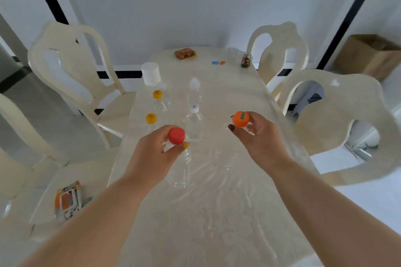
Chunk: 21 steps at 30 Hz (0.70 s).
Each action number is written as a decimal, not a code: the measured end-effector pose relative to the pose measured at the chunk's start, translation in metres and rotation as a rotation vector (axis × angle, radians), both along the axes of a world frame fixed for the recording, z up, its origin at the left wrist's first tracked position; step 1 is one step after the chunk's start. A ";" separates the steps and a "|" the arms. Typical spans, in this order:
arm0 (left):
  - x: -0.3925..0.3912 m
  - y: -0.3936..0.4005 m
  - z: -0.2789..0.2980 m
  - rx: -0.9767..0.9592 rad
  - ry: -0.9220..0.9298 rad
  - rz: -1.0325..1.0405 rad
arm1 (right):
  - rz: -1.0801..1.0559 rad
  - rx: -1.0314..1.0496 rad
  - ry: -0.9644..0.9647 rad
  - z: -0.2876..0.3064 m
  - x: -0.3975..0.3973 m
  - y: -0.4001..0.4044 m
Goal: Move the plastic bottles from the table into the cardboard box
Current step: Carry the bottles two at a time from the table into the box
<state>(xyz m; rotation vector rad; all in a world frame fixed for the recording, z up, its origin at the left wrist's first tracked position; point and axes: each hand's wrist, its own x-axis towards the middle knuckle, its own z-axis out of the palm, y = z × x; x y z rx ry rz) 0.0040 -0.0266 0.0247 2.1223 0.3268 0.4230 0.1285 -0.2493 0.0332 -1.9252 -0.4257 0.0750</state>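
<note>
L hand [152, 149] pinches the neck of a clear red-capped bottle [176, 135] w/ thumb + fingers; the bottle stands upright, long axis vertical, cap up, base down at the counter [217, 212]. R hand [258, 132] grips the neck of an orange-capped bottle [241, 118] the same way, cap up; its body is hidden by the hand. At 11 o'clock from the L hand stand 2 yellow-capped bottles [151, 118], upright. At 12 o'clock, 2 white-capped bottles [194, 109], also upright. So 6 bottles w/ caps counted. The counter is cream, under glossy wrinkled plastic. 4 cream chairs [65, 60] around it. The cardboard box [368, 56] sits on the floor at 2 o'clock, well apart from the counter, against a white wall.
</note>
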 end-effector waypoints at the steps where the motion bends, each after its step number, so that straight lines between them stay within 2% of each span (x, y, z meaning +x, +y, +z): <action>1: 0.004 -0.008 0.007 0.005 -0.014 -0.045 | -0.036 -0.001 -0.018 0.006 -0.006 -0.014; 10: 0.046 -0.142 0.055 0.003 -0.093 -0.412 | -0.357 -0.019 -0.104 0.048 -0.057 -0.174; 16: 0.075 -0.285 0.066 0.055 -0.127 -0.608 | -0.534 -0.049 -0.137 0.055 -0.077 -0.313; 21: 0.098 -0.423 0.068 0.044 -0.157 -0.681 | -0.594 -0.080 -0.151 0.057 -0.072 -0.448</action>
